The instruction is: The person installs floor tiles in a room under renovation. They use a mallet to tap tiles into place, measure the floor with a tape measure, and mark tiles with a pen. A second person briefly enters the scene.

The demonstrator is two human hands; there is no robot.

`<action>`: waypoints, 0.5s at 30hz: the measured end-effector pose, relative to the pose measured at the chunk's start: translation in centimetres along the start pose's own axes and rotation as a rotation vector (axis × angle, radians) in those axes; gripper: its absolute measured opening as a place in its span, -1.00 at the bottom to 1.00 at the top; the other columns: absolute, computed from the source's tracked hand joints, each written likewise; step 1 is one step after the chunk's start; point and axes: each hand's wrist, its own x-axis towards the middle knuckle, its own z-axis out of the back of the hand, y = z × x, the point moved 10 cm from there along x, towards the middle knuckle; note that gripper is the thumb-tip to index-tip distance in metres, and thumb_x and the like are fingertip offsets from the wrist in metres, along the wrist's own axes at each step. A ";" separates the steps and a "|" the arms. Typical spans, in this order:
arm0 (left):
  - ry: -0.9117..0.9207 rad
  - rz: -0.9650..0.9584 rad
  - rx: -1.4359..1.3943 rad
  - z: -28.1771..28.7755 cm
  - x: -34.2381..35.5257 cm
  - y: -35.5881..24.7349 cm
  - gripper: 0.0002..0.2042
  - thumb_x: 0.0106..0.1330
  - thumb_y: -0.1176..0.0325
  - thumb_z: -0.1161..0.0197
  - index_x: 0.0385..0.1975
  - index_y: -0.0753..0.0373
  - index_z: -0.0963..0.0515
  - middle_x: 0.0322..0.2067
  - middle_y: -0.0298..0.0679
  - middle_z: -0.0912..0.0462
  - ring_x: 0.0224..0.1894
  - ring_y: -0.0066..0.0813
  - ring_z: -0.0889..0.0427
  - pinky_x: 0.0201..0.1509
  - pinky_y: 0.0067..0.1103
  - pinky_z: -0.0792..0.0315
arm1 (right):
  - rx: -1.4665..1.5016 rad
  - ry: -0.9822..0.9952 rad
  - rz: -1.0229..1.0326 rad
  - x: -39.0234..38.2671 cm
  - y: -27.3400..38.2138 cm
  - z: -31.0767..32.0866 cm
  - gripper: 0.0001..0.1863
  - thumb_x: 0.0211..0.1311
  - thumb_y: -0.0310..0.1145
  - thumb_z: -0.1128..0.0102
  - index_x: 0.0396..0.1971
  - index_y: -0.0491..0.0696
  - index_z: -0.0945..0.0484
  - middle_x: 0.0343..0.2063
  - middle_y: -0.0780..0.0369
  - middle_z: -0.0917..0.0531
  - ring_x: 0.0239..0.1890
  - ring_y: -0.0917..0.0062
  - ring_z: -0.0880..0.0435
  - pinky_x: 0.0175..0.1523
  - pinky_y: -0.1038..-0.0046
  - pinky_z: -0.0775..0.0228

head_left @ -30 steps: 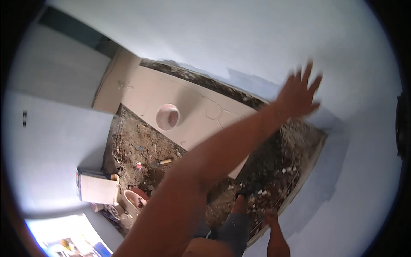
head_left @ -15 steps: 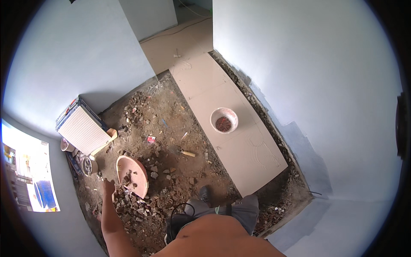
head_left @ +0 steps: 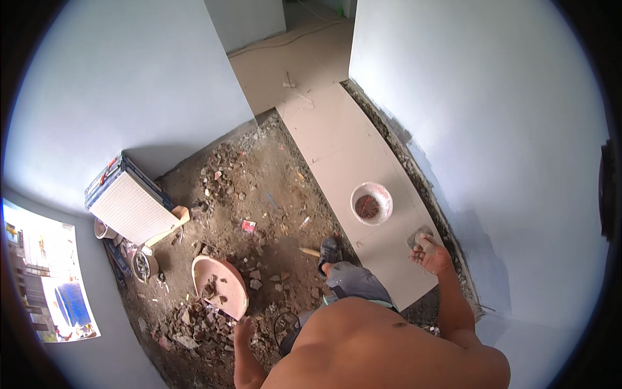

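My right hand is over the near end of the beige floor tiles, its fingers bent round a greyish lump whose kind I cannot make out. A white bucket with reddish-brown stuff at the bottom stands on the tiles just beyond that hand. My left hand hangs beside the near edge of a pinkish shallow basin holding a few lumps. Its fingers are too small and smeared to read. By my foot lies a wooden handle, its other end indistinct against the soil.
Rubble lies around the basin on bare soil. Against the left wall leans a stack of boxed tiles, with a small bucket near it. A narrow rubble-filled gap runs between the laid tiles and the right wall.
My view and body have turned. My right hand has come into view over the tiles with the greyish lump. The left hand has moved right, to the basin's near side. A foot has stepped forward.
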 end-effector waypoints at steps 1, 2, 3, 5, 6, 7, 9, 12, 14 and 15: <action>-0.029 0.386 -0.627 -0.9 -0.6 1.8 -0.62 0.15 0.20 -0.30 -0.06 0.19 -0.46 -0.29 -0.17 -0.64 -0.22 -0.17 -0.63 -0.26 -0.30 -0.47 | 0.097 0.088 0.046 2.0 1.4 -3.8 -0.72 0.17 -0.41 -0.09 -0.09 0.00 -0.45 -0.41 0.18 -0.57 -0.33 0.37 -0.61 -0.27 0.25 -0.55; -0.042 0.776 -1.250 -2.8 -2.7 0.7 -0.62 0.20 0.18 -0.28 -0.05 0.20 -0.46 -0.27 -0.20 -0.63 -0.23 -0.22 -0.63 -0.31 -0.34 -0.46 | 0.195 0.168 0.092 3.6 3.4 -6.6 -0.73 0.18 -0.40 -0.08 -0.09 0.00 -0.46 -0.41 0.19 -0.56 -0.36 0.40 -0.60 -0.31 0.29 -0.54; -0.045 0.862 -1.226 -3.6 -3.7 1.7 -0.61 0.24 0.16 -0.24 -0.01 0.21 -0.44 -0.22 -0.20 -0.61 -0.23 -0.24 -0.62 -0.34 -0.37 -0.45 | 0.023 0.108 0.095 7.5 4.2 -7.7 -0.72 0.19 -0.39 -0.08 -0.07 0.00 -0.45 -0.43 0.20 -0.54 -0.38 0.41 -0.58 -0.34 0.31 -0.52; -0.011 0.964 -1.215 -4.5 -4.0 1.6 -0.58 0.28 0.14 -0.21 0.04 0.23 -0.41 -0.15 -0.17 -0.57 -0.24 -0.24 -0.61 -0.36 -0.41 -0.44 | -0.321 -0.049 0.111 15.5 5.3 -7.8 -0.70 0.22 -0.36 -0.07 -0.04 0.00 -0.43 -0.47 0.22 -0.50 -0.43 0.45 -0.53 -0.39 0.33 -0.48; -0.002 0.985 -1.227 -3.5 -4.5 0.4 -0.57 0.28 0.14 -0.21 0.05 0.24 -0.40 -0.12 -0.14 -0.55 -0.24 -0.22 -0.61 -0.36 -0.41 -0.44 | -0.375 -0.049 0.078 17.5 5.7 -10.0 -0.69 0.21 -0.37 -0.07 -0.02 0.00 -0.41 -0.48 0.23 -0.48 -0.47 0.47 -0.51 -0.42 0.34 -0.46; 0.021 1.003 -1.236 -2.4 -4.7 -0.9 -0.56 0.28 0.14 -0.21 0.06 0.24 -0.39 -0.10 -0.12 -0.54 -0.24 -0.20 -0.61 -0.37 -0.41 -0.44 | -0.430 -0.060 0.053 18.8 6.4 -12.4 -0.67 0.21 -0.37 -0.08 0.00 0.00 -0.40 -0.50 0.24 -0.47 -0.50 0.50 -0.49 -0.46 0.35 -0.44; -0.007 0.995 -1.202 1.4 -3.7 -3.9 -0.55 0.29 0.12 -0.19 0.08 0.25 -0.38 -0.07 -0.08 -0.53 -0.23 -0.21 -0.61 -0.38 -0.41 -0.44 | -0.473 -0.045 0.037 21.6 6.0 -16.0 -0.63 0.20 -0.39 -0.09 0.03 -0.01 -0.37 -0.52 0.24 -0.45 -0.56 0.52 -0.47 -0.51 0.37 -0.40; 0.017 0.920 -1.097 4.7 0.1 -2.5 -0.52 0.32 0.09 -0.14 0.08 0.34 -0.38 -0.04 -0.04 -0.54 -0.23 -0.19 -0.62 -0.38 -0.39 -0.46 | -0.496 -0.026 0.018 25.7 2.6 -17.5 -0.61 0.17 -0.41 -0.11 0.03 -0.04 -0.34 -0.54 0.25 -0.46 -0.64 0.54 -0.45 -0.57 0.38 -0.37; 0.038 0.922 -1.051 8.0 3.5 -3.3 -0.51 0.34 0.10 -0.12 0.08 0.38 -0.37 -0.03 -0.01 -0.54 -0.24 -0.18 -0.63 -0.40 -0.38 -0.46 | -0.525 -0.119 -0.013 26.7 1.0 -17.4 -0.65 0.16 -0.39 -0.14 -0.06 -0.07 -0.34 -0.57 0.27 -0.46 -0.67 0.53 -0.45 -0.58 0.38 -0.39; 0.035 0.984 -1.061 9.8 5.3 -4.2 -0.52 0.34 0.11 -0.11 0.09 0.39 -0.36 -0.02 0.00 -0.53 -0.24 -0.17 -0.64 -0.43 -0.38 -0.46 | -0.543 -0.178 -0.037 27.7 0.1 -15.6 -0.75 0.16 -0.39 -0.12 -0.17 -0.11 -0.39 -0.56 0.26 -0.47 -0.68 0.53 -0.45 -0.56 0.37 -0.42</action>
